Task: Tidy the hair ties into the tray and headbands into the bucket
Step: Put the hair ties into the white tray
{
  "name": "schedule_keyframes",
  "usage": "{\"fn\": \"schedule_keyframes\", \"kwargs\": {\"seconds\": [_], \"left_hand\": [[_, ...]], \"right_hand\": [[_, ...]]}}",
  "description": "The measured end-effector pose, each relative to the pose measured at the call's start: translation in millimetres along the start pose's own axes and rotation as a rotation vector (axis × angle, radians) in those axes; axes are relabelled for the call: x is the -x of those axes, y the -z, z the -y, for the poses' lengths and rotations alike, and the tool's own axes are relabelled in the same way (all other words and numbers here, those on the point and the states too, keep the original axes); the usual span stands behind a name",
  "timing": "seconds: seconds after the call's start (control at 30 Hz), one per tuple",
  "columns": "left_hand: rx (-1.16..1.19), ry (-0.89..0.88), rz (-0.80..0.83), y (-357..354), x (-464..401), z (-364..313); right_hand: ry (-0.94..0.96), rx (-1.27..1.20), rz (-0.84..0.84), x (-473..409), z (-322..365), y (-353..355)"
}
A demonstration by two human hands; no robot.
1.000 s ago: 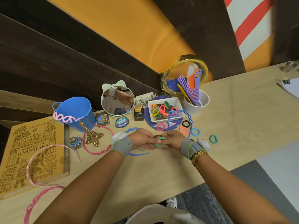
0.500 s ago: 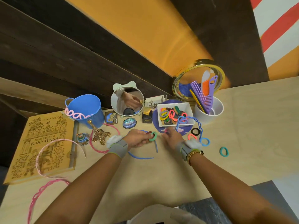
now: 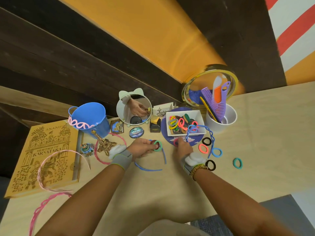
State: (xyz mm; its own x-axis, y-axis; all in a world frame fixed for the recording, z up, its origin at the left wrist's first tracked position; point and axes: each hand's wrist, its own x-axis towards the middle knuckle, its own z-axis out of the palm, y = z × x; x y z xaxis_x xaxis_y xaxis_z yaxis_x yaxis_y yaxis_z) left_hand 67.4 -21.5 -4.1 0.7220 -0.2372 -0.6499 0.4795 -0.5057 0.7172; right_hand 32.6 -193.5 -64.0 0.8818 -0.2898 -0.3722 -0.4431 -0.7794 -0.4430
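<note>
Your left hand (image 3: 142, 148) pinches a green hair tie (image 3: 157, 145) and a dark red one, just left of the white tray (image 3: 200, 116). Your right hand (image 3: 183, 147) reaches a pink hair tie (image 3: 175, 142) just below the tray; its grip cannot be told. The blue bucket (image 3: 90, 119) stands well left of the tray, a pink headband (image 3: 80, 124) on its rim.

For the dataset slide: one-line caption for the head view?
Left hand holds green hair tie; right hand reaches a pink one beside the white tray.
</note>
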Motion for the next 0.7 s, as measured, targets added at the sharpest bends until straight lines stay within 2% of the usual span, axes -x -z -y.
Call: {"fn": "schedule_keyframes", "kwargs": {"seconds": [0.2,0.37,0.4,0.47,0.57,0.63,0.7], "left_hand": [[-0.001,0.03,-0.056,1,0,3],[0.081,0.069,-0.065,-1,0,2],[0.102,0.068,-0.062,-2,0,1],[0.155,0.069,-0.066,-6,-2,2],[0.242,0.076,-0.051,-13,-3,2],[0.315,0.073,0.008,-17,-4,0],[0.402,0.077,0.088,-19,-4,-2]], "right_hand": [[0.106,0.007,0.051,10,-11,7],[0.09,0.01,0.101,24,-10,14],[0.085,-0.049,0.082,28,-8,14],[0.043,-0.318,0.079,36,0,16],[-0.002,-0.77,0.228,49,15,28],[-0.014,-0.907,0.268,54,20,33],[0.013,-0.925,0.254,56,25,32]]}}
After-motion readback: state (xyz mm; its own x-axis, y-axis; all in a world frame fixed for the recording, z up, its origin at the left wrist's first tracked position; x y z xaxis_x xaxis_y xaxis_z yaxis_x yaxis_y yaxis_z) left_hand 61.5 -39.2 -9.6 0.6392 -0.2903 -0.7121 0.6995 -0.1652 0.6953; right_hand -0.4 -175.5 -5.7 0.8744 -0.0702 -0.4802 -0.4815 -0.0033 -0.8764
